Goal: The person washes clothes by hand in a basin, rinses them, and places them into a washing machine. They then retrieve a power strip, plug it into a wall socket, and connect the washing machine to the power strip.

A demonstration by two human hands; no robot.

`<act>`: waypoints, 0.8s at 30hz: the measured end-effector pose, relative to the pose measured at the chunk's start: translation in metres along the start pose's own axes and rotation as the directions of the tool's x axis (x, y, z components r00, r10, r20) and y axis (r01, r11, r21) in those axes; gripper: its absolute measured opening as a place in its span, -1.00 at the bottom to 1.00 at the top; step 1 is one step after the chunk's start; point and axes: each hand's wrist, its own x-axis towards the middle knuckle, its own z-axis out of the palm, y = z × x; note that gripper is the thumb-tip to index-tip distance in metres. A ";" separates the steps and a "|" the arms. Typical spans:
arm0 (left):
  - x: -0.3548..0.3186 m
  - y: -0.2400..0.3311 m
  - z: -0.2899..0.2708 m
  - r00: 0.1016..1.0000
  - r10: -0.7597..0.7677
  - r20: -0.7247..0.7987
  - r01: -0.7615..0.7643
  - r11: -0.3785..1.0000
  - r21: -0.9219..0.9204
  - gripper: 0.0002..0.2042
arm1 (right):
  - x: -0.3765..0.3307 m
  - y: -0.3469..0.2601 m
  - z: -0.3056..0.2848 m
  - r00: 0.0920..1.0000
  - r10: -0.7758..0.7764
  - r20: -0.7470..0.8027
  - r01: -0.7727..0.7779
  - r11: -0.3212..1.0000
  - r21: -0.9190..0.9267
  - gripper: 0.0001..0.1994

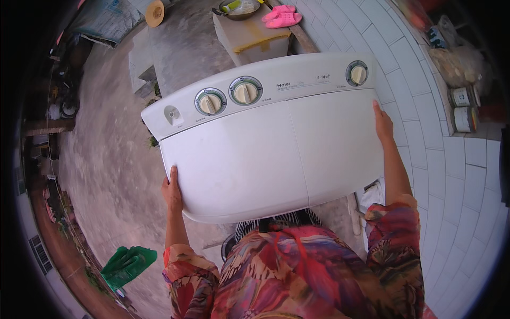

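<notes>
A white twin-tub washing machine (234,154) stands right in front of my body, turned slightly so its right end is farther away. Its control panel (287,77) runs along the far edge, with two cream knobs at the left and one at the right. Both lids are down. My left hand (172,189) grips the near left side, thumb lying along the edge. On the right side, my right hand (383,123) holds the edge farther up, thumb on top. The other fingers of both hands are mostly hidden behind the sides.
A white tiled wall (425,159) rises close on the right, with a shelf of cans (463,109) and bags. Beyond the machine, a cardboard box (252,40) carries a pan (239,11) and pink slippers (281,18). Green cloth or plastic (127,267) shows at lower left, beside the concrete floor (106,175).
</notes>
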 end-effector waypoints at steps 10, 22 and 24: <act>-0.004 0.008 0.005 1.000 0.009 -0.004 -0.009 0.999 -0.039 -0.40 | 0.025 0.021 0.005 0.997 0.028 0.078 -0.036 0.993 0.115 -0.07; 0.015 0.014 0.000 1.000 -0.024 0.007 0.024 1.000 0.009 -0.44 | -0.003 0.025 0.005 0.996 0.070 0.056 -0.074 0.995 0.072 -0.15; 0.028 0.012 0.003 0.999 -0.014 0.037 0.015 1.000 -0.007 -0.48 | -0.006 0.023 0.009 0.999 0.046 0.011 -0.047 0.994 0.104 -0.19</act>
